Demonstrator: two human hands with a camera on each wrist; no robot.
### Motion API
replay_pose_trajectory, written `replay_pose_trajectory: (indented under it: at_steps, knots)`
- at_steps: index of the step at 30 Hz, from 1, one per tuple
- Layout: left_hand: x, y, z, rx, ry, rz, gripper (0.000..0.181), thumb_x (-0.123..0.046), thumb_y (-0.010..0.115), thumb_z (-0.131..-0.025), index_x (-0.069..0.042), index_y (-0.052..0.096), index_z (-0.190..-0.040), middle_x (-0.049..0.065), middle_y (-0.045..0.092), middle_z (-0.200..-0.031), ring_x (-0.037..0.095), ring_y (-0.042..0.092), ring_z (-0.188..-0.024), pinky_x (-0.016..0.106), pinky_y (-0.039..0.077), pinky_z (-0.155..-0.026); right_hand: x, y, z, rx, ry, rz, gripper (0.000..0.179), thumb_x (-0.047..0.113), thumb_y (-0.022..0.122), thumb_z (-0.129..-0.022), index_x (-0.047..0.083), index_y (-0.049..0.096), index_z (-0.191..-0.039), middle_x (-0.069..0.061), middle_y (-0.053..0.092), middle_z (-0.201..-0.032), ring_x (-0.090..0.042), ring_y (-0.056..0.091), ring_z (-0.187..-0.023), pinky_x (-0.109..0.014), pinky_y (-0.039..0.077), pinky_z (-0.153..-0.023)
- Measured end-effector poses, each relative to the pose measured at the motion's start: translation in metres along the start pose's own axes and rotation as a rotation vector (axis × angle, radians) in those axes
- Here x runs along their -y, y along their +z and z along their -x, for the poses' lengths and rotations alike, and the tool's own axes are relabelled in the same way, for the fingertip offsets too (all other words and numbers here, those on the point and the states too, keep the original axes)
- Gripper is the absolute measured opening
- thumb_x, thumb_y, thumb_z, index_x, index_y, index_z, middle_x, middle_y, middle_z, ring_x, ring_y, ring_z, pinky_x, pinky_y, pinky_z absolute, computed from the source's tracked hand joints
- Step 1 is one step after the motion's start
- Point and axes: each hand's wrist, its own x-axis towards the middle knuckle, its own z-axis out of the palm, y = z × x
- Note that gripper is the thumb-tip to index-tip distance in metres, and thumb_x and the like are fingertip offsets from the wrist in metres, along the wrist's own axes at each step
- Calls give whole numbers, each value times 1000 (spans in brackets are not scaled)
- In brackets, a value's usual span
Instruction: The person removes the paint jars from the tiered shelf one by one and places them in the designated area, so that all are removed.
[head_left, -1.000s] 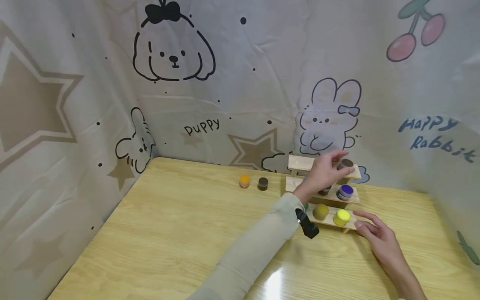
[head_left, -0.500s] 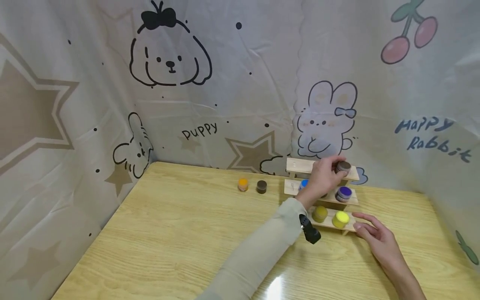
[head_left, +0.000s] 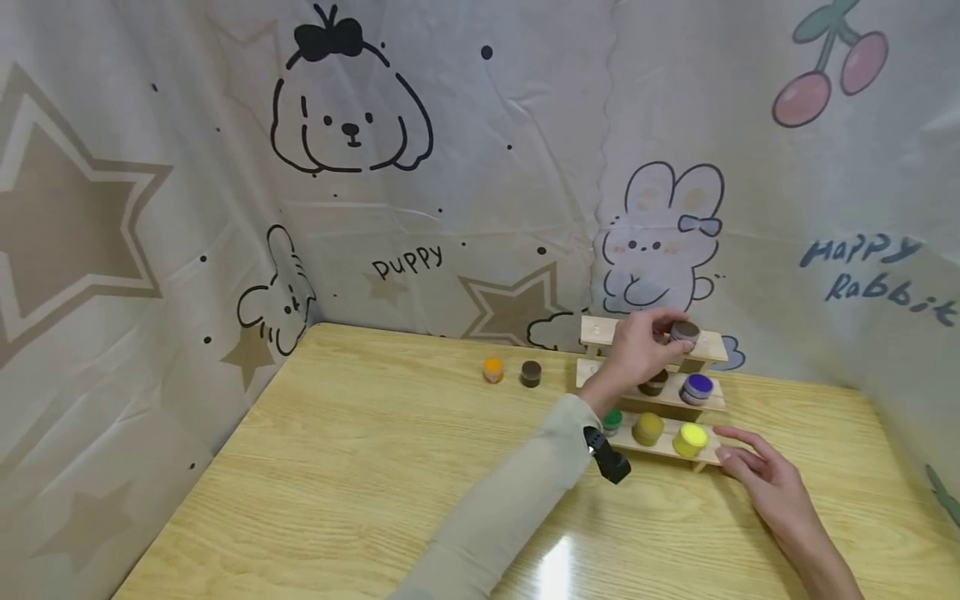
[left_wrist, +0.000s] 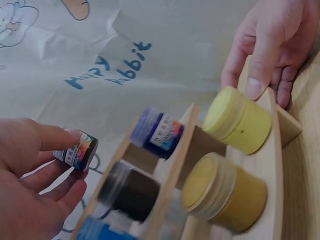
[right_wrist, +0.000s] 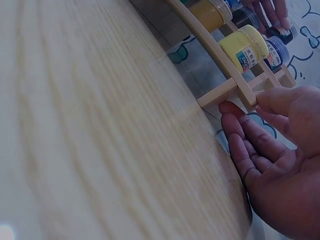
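Observation:
A three-tier wooden rack (head_left: pixel 600 331) stands at the back right, bearing small paint jars. Above its top tier, at the right end, my left hand (head_left: pixel 639 350) pinches a dark-brown paint jar (left_wrist: pixel 80 151) between thumb and fingers; whether the jar touches the shelf I cannot tell. On the middle tier sit a purple jar (head_left: pixel 697 388), a dark jar (left_wrist: pixel 131 191) and a blue jar (left_wrist: pixel 102 230). The bottom tier bears yellow (head_left: pixel 690 439), ochre (head_left: pixel 648 428) and green (head_left: pixel 612 421) jars. My right hand (right_wrist: pixel 280 150) pinches the bottom tier's right end between thumb and fingers.
An orange jar (head_left: pixel 492 370) and another dark jar (head_left: pixel 531 374) stand on the wooden table (head_left: pixel 360 467), left of the rack. A patterned curtain (head_left: pixel 450 167) hangs close behind the rack and along the sides.
My left hand's fingers have closed round the dark-brown jar, which has shifted slightly left relative to the rack. The right hand stays at the rack's end.

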Motion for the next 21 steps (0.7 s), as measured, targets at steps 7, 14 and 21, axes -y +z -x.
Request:
replay_pose_trajectory:
  at_steps: [7,14,21]
  knots:
    - [5,-19,13,-10,2,189,34,-10,81,-90,-10,73,-122,-2,73,-114,-4,64,-100,8,50,-84,1,-1,1,-7,-12,15,44,22,61,-105,8,54,-147,20,73,-106,7,65,-96,-7,47,-80]
    - [12,-36,28,-18,73,322,33,-4,80,-89,-5,72,-121,6,73,-114,-3,65,-99,14,54,-86,2,-1,2,-1,-19,20,45,25,60,-106,8,54,-146,21,72,-105,6,65,-95,-7,48,-79]
    - [24,-58,41,-32,109,423,33,-4,79,-90,-3,70,-121,9,72,-110,2,66,-96,22,57,-89,1,0,0,-7,-14,40,45,29,59,-106,10,54,-147,23,71,-106,7,65,-95,-8,49,-78]
